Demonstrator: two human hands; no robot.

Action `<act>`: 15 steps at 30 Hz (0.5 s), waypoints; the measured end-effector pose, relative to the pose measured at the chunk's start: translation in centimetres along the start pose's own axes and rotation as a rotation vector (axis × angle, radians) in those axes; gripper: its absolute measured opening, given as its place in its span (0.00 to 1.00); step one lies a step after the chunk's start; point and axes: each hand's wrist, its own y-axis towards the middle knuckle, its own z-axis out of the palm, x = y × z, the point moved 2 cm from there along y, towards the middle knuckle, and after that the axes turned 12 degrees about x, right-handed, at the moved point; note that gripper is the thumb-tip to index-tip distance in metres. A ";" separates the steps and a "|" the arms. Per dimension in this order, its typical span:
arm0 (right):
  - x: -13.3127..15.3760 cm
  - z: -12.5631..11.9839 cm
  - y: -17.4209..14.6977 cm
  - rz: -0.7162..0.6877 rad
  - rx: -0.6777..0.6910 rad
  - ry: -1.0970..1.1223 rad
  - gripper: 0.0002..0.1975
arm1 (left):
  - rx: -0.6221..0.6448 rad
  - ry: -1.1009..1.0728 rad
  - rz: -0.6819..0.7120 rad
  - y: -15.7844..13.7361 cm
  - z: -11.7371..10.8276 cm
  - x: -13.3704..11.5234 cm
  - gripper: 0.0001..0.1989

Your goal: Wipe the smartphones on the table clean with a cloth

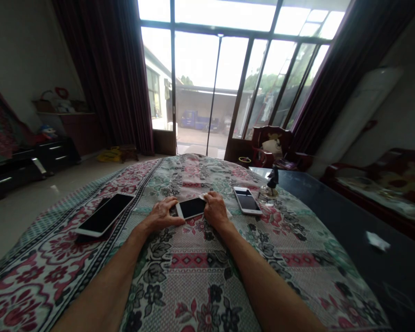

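A white-framed smartphone with a dark screen lies on the patterned cloth in front of me. My left hand grips its left end, the thumb along the near edge and the fingers at the far one. Over the right end is my right hand, its fingers closed on a white tissue pressed at the phone's far right corner. A bit of white also shows beside that palm. To the right rests a second white phone, screen up. On the left, a larger white phone lies on a dark flat object.
A floral cloth covers the rounded surface under my hands. Beyond the second phone stands a small dark figurine on a clear base. A crumpled white tissue lies on the dark tabletop at right. Glass doors and a wooden chair are ahead.
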 end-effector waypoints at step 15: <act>5.8 1.6 -1.7 -0.508 0.258 0.002 0.16 | -0.012 -0.014 -0.020 0.0 0.4 -0.1 0.31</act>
